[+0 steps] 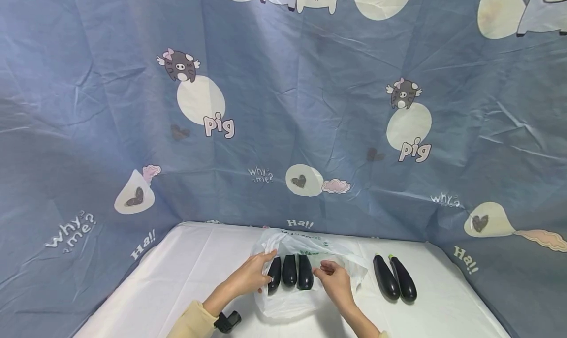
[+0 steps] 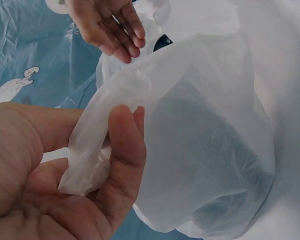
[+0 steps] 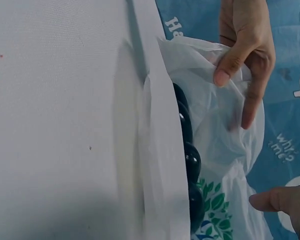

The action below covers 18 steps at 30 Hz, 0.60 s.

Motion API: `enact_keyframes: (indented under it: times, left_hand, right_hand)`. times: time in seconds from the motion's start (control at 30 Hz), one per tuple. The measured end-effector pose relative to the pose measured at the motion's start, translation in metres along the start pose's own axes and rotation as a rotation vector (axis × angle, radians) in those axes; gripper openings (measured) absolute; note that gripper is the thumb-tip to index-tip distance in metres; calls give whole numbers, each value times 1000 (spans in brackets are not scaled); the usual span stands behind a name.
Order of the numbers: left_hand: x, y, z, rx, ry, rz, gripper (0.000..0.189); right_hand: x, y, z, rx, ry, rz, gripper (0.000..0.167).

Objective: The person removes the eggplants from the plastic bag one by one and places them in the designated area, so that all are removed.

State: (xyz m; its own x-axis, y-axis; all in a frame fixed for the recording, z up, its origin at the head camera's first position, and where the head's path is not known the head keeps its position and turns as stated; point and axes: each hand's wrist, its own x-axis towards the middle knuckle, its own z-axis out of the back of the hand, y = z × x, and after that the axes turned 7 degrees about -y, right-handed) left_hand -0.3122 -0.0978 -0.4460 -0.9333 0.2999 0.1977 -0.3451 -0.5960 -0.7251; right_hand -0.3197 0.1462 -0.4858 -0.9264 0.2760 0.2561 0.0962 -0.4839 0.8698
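Observation:
A white translucent plastic bag (image 1: 285, 309) with green print lies with its mouth toward me, three dark eggplants (image 1: 290, 271) showing side by side in it. My left hand (image 1: 251, 275) holds the bag's left edge; in the left wrist view the film (image 2: 87, 157) passes between thumb and curled fingers. At the bag's right side is my right hand (image 1: 337, 282), with loosely bent fingers and nothing in its grasp. The left wrist view also shows the right hand (image 2: 112, 30) above the bag's rim, fingers spread. Rounded eggplant ends (image 3: 191, 162) line the opening in the right wrist view.
Two more eggplants (image 1: 394, 279) with green stems lie together on the white tabletop (image 1: 186, 279), right of the bag. A blue cloth (image 1: 274, 107) printed with pigs hangs behind and around the table. A black strap device (image 1: 228, 322) is by the left wrist.

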Motion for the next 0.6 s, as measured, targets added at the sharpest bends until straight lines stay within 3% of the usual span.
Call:
enact_keyframes:
  times: [0.6]
  left_hand:
    - [0, 0, 0, -12, 10, 8, 73]
  right_hand:
    - [0, -7, -19, -14, 39, -37, 47]
